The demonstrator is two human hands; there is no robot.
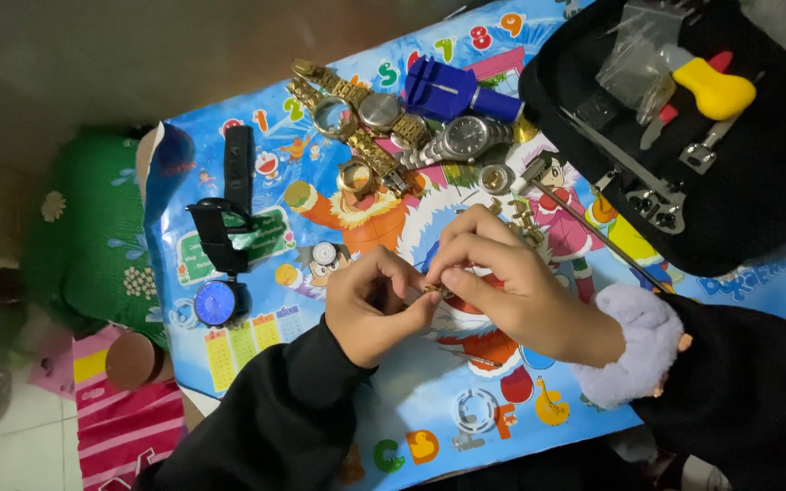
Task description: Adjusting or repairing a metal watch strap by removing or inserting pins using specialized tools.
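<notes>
Both hands pinch one small gold-coloured part above the printed mat.

Your left hand point(370, 305) is curled, thumb and forefinger pressed together on the small gold part point(434, 288); your right hand point(502, 286) meets it from the other side, fingertips closed on the same piece, so the part sits between both hands, just off the colourful mat point(429, 400). Gripping from both sides appears to steady a piece too small for one hand. Just beyond your right fingers lie loose gold links point(525, 223); farther out are a gold watch point(357, 105), a silver watch point(466, 136) and a blue tool point(448, 91). Out past your left hand lies a blue-faced watch point(218, 300) with a black strap. Beyond your right wrist, an open black tool case point(757, 182) holds a yellow-handled tool point(716, 89).
</notes>
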